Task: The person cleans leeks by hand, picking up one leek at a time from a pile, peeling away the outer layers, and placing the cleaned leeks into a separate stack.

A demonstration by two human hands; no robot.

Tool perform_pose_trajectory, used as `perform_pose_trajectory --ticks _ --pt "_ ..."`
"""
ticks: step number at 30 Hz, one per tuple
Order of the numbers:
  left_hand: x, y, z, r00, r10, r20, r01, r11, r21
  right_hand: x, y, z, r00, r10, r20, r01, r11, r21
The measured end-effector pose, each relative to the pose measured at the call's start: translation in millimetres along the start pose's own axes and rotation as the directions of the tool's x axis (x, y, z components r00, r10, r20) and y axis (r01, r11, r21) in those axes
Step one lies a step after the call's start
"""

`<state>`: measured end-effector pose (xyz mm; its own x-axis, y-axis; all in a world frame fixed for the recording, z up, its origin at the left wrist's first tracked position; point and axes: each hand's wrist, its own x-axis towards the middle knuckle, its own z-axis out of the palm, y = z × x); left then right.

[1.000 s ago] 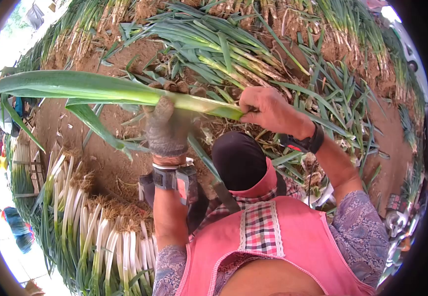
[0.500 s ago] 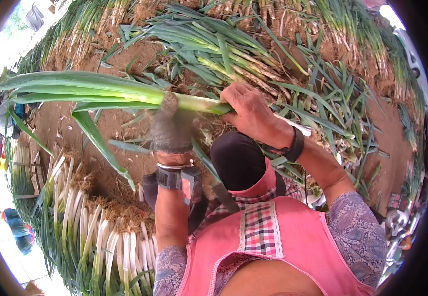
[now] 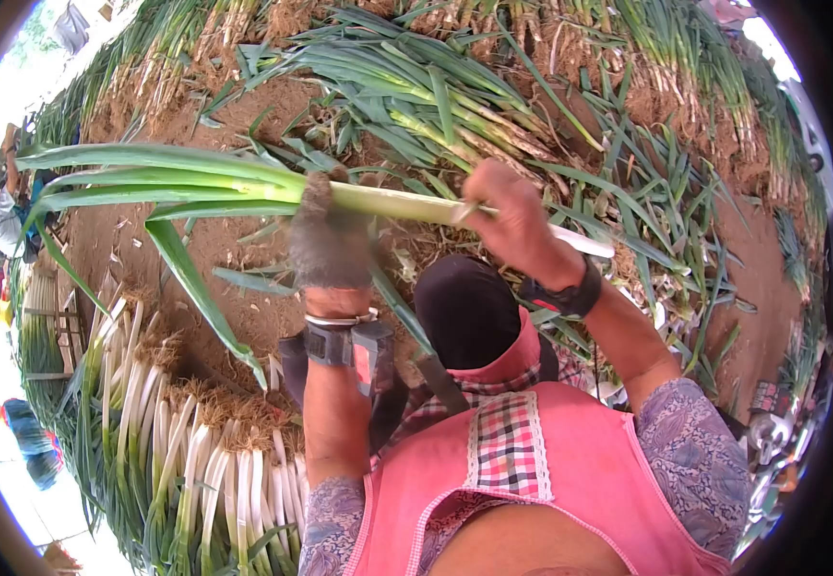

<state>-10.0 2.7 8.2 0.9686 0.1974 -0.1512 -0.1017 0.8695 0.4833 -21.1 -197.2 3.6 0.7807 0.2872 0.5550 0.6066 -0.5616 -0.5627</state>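
Note:
A long green onion (image 3: pixel 388 201) lies crosswise in front of me, its leaves reaching left and its white end pointing right. My left hand (image 3: pixel 328 235), in a dirty grey glove, is wrapped round the stalk where the leaves begin to fan out. My right hand (image 3: pixel 512 216), bare and slightly blurred, is closed at the stalk farther right, with its fingertips pinched on the outer layer. Past that hand the white shank shows. One long leaf (image 3: pixel 201 278) hangs bent down on the left.
Bundled green onions (image 3: pixel 205 470) with white stalks and brown roots stand at lower left. Untrimmed green onions (image 3: pixel 436 96) lie on the soil ahead, and more piles line the back. Loose leaves (image 3: pixel 647 211) litter the right. My dark-covered knee (image 3: pixel 464 312) is below my hands.
My right hand has shifted slightly right and turned, fingers now pinched closer together. A green flap beside it no longer shows, and paler stalk is visible. My left hand keeps its hold.

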Motion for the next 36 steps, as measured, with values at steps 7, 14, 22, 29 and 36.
perform_pose_trajectory --ticks 7,14,22,29,36 --pt "21.6 12.4 -20.8 0.985 0.084 -0.15 -0.088 0.996 -0.022 -86.0 112.1 -154.9 0.518 0.776 -0.36 -0.546 0.624 0.559" --pt "25.3 39.1 -24.2 0.972 0.171 -0.163 -0.192 0.974 -0.124 -329.2 230.5 -392.0 0.333 0.635 -0.697 -0.921 0.376 -0.097" --pt "15.3 40.1 -18.1 0.934 0.356 0.039 -0.355 0.934 -0.034 -139.8 123.2 -209.2 0.591 0.635 -0.498 -0.764 0.639 -0.091" --pt "17.8 42.8 -21.3 0.926 0.357 0.123 -0.336 0.928 -0.163 6.7 6.6 -65.4 0.98 -0.015 0.2 0.101 0.896 -0.431" --pt "17.3 42.9 -21.4 0.918 0.356 0.174 -0.332 0.931 -0.151 31.3 -7.5 -29.8 0.912 -0.126 0.39 0.319 0.816 -0.481"
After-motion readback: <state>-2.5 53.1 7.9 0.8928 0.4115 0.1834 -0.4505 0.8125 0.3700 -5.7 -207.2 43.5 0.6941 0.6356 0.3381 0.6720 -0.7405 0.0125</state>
